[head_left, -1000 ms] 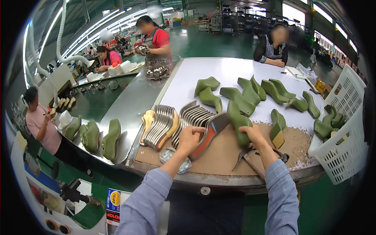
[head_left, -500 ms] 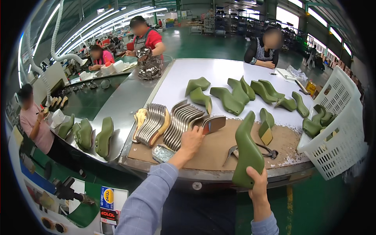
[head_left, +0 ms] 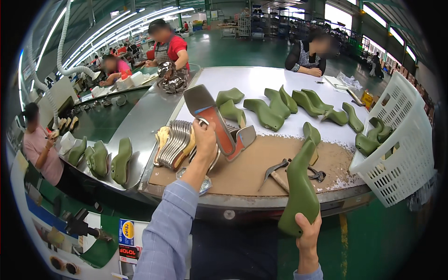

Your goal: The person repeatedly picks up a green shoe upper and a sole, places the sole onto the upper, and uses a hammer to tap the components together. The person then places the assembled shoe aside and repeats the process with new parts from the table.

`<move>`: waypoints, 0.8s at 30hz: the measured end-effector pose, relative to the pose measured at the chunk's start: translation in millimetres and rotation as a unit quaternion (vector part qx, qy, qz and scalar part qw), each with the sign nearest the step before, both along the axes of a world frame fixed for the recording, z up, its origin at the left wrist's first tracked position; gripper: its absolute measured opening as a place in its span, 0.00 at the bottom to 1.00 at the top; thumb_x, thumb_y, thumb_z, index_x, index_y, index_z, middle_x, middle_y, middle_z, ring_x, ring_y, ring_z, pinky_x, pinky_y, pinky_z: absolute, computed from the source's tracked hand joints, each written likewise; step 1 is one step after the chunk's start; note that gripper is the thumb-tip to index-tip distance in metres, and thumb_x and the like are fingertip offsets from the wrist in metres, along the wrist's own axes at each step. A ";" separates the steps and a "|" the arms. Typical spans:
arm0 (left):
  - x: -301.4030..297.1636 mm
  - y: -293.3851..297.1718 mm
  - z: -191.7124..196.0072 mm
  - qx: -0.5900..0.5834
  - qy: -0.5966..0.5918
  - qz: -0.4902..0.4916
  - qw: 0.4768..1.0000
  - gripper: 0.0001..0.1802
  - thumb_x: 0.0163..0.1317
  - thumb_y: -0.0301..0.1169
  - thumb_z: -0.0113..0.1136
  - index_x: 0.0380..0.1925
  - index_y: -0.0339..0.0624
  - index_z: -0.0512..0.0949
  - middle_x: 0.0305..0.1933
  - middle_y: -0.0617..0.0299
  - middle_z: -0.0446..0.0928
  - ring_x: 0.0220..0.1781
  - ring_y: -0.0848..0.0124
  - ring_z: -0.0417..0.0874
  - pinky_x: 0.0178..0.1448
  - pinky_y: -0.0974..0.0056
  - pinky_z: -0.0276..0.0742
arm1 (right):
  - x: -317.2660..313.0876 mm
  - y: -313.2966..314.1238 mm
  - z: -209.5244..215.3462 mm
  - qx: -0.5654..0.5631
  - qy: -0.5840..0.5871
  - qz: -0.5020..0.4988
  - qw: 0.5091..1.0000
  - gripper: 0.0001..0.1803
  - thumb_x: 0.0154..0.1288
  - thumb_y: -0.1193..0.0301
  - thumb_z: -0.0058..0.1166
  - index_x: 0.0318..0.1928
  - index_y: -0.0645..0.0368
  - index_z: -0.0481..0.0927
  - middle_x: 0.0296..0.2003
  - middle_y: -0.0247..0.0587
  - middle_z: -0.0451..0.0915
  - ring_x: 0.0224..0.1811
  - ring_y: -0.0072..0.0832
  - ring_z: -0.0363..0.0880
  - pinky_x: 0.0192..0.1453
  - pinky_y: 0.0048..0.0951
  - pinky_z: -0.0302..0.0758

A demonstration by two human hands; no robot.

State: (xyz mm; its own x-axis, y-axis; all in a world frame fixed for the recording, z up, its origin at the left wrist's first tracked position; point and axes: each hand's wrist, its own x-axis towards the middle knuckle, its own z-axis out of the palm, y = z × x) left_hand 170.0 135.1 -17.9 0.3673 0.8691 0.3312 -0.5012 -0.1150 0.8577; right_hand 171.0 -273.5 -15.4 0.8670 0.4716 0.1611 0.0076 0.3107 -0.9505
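1. I can't see the right hand's (head_left: 309,232) fingers behind the smooth green shoe last (head_left: 301,182) it clasps before the table (head_left: 233,179).
2. The left hand (head_left: 204,139) pinches a curved red-and-grey insole (head_left: 224,134) above it.

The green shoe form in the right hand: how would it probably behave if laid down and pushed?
The green shoe form looks stiff: it shows no sag though the right hand grips only its near end. Its smooth, slightly shiny surface may let it slide. Its rounded, curved body would probably rock rather than roll far.
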 end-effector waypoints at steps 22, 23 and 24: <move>-160.3 -127.9 4.7 -0.236 -0.196 -0.288 0.907 0.36 0.67 0.50 0.55 0.65 0.31 0.69 0.58 0.46 0.78 0.58 0.57 0.81 0.63 0.55 0.81 | -29.9 143.3 -8.1 -0.005 0.063 0.435 0.898 0.33 0.79 0.61 0.50 0.75 0.65 0.59 0.62 0.49 0.76 0.68 0.38 0.72 0.72 0.35 0.67; -164.0 -126.3 -0.1 -0.227 -0.182 -0.299 0.909 0.36 0.66 0.48 0.56 0.65 0.31 0.70 0.61 0.44 0.77 0.61 0.56 0.80 0.66 0.56 0.79 | -39.0 142.8 -0.8 -0.034 -0.022 0.429 0.902 0.35 0.77 0.63 0.54 0.75 0.64 0.58 0.61 0.47 0.76 0.67 0.38 0.74 0.71 0.35 0.68; -166.4 -126.5 -0.8 -0.213 -0.149 -0.274 0.926 0.36 0.66 0.49 0.56 0.65 0.31 0.69 0.62 0.44 0.76 0.62 0.55 0.80 0.67 0.55 0.79 | -45.4 141.1 3.1 -0.064 -0.107 0.417 0.900 0.37 0.74 0.66 0.58 0.75 0.64 0.56 0.61 0.46 0.76 0.65 0.38 0.75 0.69 0.35 0.70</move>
State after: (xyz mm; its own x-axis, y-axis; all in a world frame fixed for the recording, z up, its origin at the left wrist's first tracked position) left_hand 3.6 8.6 -18.7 0.7398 0.6541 0.1576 -0.6050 0.5443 0.5812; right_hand 125.6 -132.4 -12.2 0.1576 0.9709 0.1805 0.0095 0.1813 -0.9834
